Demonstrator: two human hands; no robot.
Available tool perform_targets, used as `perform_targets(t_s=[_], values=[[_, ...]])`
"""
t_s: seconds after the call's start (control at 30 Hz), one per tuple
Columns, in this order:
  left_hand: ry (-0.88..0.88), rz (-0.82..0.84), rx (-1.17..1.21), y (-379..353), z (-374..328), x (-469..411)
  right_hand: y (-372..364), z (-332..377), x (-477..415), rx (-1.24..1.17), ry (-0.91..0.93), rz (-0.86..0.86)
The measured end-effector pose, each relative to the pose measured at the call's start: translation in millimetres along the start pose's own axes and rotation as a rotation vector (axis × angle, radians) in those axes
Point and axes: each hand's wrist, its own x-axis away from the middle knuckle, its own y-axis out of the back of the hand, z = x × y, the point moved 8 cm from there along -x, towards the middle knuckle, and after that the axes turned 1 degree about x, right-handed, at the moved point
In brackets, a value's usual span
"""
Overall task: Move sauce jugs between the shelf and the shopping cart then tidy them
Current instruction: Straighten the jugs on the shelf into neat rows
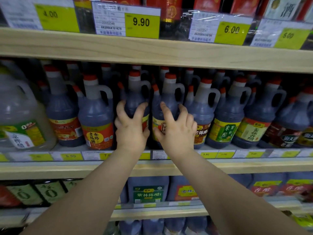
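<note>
grip on the left [131, 128] clasps a dark red-capped plastic sauce jug [135, 94]; right grip [176, 131] clasps its three o'clock neighbour [169, 97].

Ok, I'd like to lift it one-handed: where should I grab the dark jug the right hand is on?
Probably by the loop handle at the jug's upper right, hooking fingers in from the front: the body is wide, and neighbouring jugs crowd both sides. The right hand wraps the body.
</note>
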Motion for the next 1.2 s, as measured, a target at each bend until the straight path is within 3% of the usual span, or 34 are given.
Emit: perform_targets(t_s=[0.13,0.33,0.47,0.87,1.0,1.1,1.2], values=[[-0.03,-0.057,-0.062,2,-9,-3,0,-2,4,0.0,-0.009,-0.002],[0.031,0.105,-0.099,-3,-6,-26,-1,-2,4,-0.011,0.009,-0.002],[0.05,0.004,-0.046,7,-4,-32,0,-2,5,0.0,0.006,-0.004],[0.0,-0.075,-0.043,9,-7,-11,-1,-2,4,-0.035,0.004,-0.007],[-0.057,-0.077,-0.058,10,-10,-6,0,-1,5,-0.012,-0.001,0.009],[-0.096,0.047,-0.06,14,-9,9,4,0,6,-0.011,-0.014,0.055],[-0.254,-0.017,-0.034,50,-2,30,13,4,11,-0.082,-0.046,0.083]])
